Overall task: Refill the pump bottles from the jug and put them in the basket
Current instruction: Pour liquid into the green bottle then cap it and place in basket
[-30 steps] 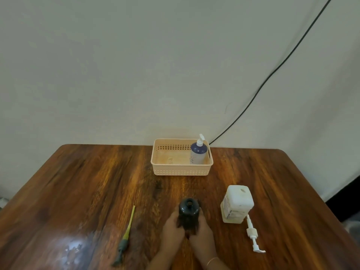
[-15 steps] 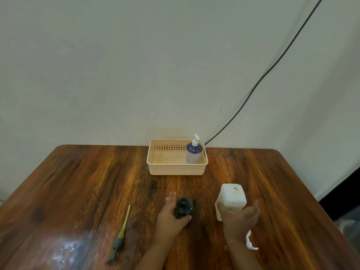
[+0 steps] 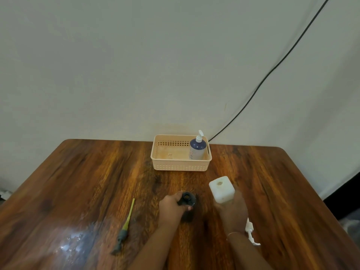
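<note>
At the worktop's [image 3: 97, 182] near edge, the left hand [image 3: 171, 208] grips the uncapped dark bottle [image 3: 187, 199]; at its 3 o'clock the right hand [image 3: 232, 213] is closed around the jug [image 3: 222, 189]. Filling looks to be in hand: next, tip the jug's mouth over the bottle's. 1 bottle [image 3: 197, 149] stands in the basket [image 3: 180, 166] at 12 o'clock.

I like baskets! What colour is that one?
The basket is pale peach, seen in the head view.
</note>
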